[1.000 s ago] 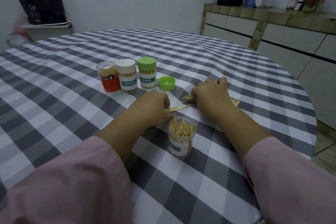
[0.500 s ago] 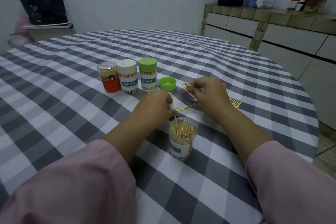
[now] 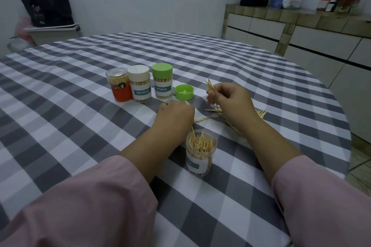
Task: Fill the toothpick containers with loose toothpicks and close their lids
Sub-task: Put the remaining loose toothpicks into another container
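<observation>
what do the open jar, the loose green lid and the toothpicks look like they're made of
Open jar: probably clear plastic; the sticks show through its wall, and it carries a paper-like white and teal label.
Green lid: looks like moulded plastic, one even opaque colour with a soft sheen.
Toothpicks: pale tan slivers with pointed tips, likely wood or bamboo; which one cannot be told.

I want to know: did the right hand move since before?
Yes. The right hand lifted off the table with toothpicks, toward the green lid.
</observation>
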